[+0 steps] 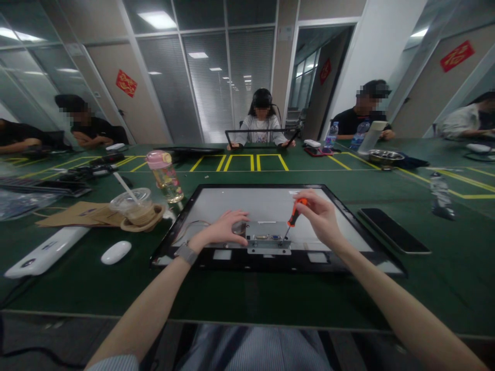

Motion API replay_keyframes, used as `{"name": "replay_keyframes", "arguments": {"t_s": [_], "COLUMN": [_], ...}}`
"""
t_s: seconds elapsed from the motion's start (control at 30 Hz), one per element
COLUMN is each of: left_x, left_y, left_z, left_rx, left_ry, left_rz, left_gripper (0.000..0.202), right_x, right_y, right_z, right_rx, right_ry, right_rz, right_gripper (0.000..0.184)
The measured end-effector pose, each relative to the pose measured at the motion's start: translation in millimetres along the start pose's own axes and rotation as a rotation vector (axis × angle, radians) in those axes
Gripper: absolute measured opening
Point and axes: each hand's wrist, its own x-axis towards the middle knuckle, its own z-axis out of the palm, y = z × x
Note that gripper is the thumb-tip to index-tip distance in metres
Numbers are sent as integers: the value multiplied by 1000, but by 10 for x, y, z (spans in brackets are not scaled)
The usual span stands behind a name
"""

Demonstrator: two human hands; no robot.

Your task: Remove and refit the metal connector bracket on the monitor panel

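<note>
A flat display panel (232, 201) with a black frame lies on the green table in front of me. At its near middle sits a metal bracket (268, 251) with video connectors along its edge. My right hand (317, 212) grips a red-and-black screwdriver (297, 212), its shaft slanting down to the right end of the bracket. Whether the tip sits in a screw is too small to tell. My left hand (228, 228), a watch on its wrist, rests at the bracket's left end with thumb and fingers spread apart.
To the left stand a pink-lidded bottle (164, 175), an iced drink cup (133, 203), a white mouse (116, 252) and a white power bank-like device (46, 251). A black phone (392, 230) lies at the right. Across the table a person holds a black frame (263, 132).
</note>
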Motion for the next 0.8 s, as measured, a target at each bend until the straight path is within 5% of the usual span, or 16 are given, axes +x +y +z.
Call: {"name": "replay_keyframes", "arguments": {"t_s": [0.33,0.8], "left_x": [5,7], "left_y": [-44,0], "left_z": [4,-1], "left_rx": [-5,-2], "left_ry": [-2,0], "left_rz": [8,-4], "left_gripper": [75,74], "right_x": [44,30], "right_y": [-79,-98], "right_z": [-6,6], "right_rx": [391,429], "right_ry": [-170,-243], "right_rz": [253,298], "right_gripper": [17,22]}}
